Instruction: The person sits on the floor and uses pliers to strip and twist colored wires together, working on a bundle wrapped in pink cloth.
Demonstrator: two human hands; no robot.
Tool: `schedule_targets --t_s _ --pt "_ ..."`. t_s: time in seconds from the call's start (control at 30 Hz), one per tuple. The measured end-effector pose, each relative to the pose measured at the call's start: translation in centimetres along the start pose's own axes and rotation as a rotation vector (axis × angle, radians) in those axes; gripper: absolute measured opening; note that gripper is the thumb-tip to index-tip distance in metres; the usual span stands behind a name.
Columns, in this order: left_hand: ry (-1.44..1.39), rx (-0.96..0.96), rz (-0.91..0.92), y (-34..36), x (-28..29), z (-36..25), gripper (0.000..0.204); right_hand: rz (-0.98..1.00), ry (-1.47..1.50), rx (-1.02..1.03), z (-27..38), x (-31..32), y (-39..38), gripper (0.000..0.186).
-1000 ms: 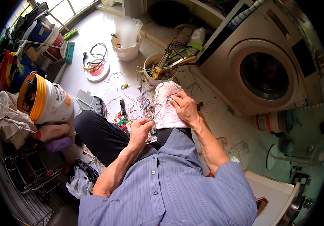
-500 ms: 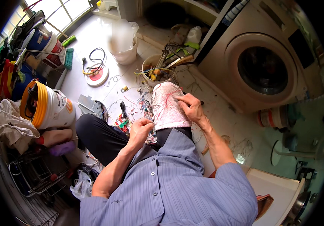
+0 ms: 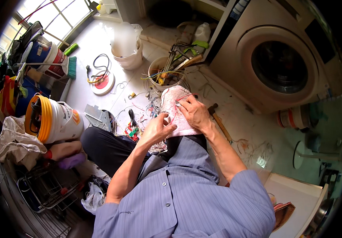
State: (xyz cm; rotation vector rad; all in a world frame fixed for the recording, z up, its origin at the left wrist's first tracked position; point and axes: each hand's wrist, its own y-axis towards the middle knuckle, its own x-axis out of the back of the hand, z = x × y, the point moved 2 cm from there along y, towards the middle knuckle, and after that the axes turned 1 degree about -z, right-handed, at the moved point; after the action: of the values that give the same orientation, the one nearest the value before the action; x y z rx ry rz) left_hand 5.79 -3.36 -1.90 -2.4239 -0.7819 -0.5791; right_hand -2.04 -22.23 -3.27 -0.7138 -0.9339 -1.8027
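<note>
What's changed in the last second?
Left hand moved right and forward from the towel's left edge to over it; its thumb and fingers, pinched before, are now apart. Whether it let go of anything: can't tell. Right hand slid right, then back left, a small shiny piece at its fingertips.

Unchanged: towel on the thigh, tool bucket, washer.

We are in a home's laundry area: a front-loading washing machine (image 3: 280, 67), a teal-bristled broom (image 3: 71, 67) and a tiled floor (image 3: 137, 79) show it.
</note>
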Motion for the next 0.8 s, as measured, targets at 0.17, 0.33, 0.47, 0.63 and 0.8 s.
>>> schedule_targets --t_s 0.17,0.33,0.47,0.63,0.8 --pt "-0.234 -0.066 -0.013 1.8 0.1 -1.4 0.046 -0.002 0.009 -0.025 -0.3 0.3 0.0 0.020" --pt "-0.201 -0.590 -0.357 3.7 -2.4 -0.2 0.034 -0.019 0.044 -0.011 -0.4 0.5 0.2 0.020" --pt "-0.927 -0.183 -0.169 4.2 -3.5 0.2 0.049 -0.014 0.054 -0.042 -1.1 0.0 0.1 0.019" --pt "-0.972 -0.085 -0.269 4.1 -4.6 1.9 0.046 -0.024 0.036 -0.030 -0.7 -0.1 0.1 0.018" --pt "-1.195 -0.045 -0.282 4.5 -5.7 2.8 0.041 -0.020 0.080 0.027 -0.7 0.2 0.1 0.022"
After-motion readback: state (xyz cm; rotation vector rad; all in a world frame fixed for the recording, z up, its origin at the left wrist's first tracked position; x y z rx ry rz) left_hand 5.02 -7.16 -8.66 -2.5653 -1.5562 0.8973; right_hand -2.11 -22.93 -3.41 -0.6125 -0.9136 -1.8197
